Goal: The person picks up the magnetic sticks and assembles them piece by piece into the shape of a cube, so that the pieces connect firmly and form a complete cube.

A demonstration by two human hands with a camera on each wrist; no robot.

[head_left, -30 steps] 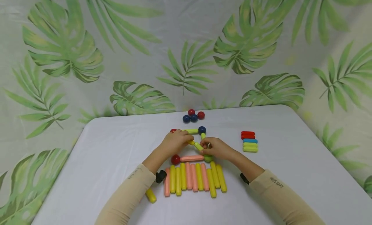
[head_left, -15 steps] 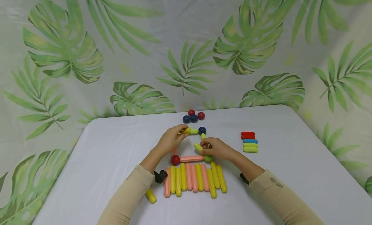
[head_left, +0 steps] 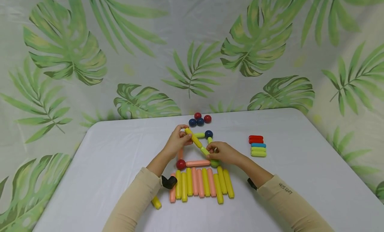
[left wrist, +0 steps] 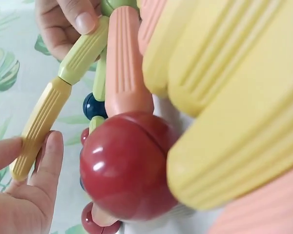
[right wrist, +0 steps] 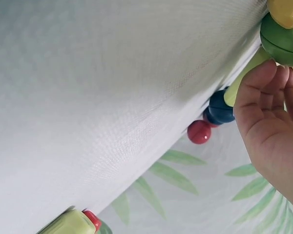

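My left hand [head_left: 177, 142] pinches a yellow rod [head_left: 193, 137] between thumb and fingers. The rod slants down to the right, its lower end meeting the tip of a light green rod [left wrist: 83, 51]. My right hand [head_left: 222, 152] pinches that light green rod close to the green ball [head_left: 214, 163], thumb on top. Below both hands lies a four-sided frame: a red ball [head_left: 181, 164], a pink rod [head_left: 198, 163] along the front, a pink rod [head_left: 180, 154] at left, and a dark blue ball [head_left: 208, 134] at the back right. My left hand hides its back left corner.
A row of yellow and pink rods [head_left: 201, 183] lies in front of the frame. One yellow rod [head_left: 156, 202] is partly under my left sleeve. Red and blue balls [head_left: 200, 121] sit at the back. Short red, blue and light green rods [head_left: 258, 146] are stacked to the right.
My left hand drew the yellow rod away from the light green rod, up and left, then brought its end back against the tip. The right hand stays in place.
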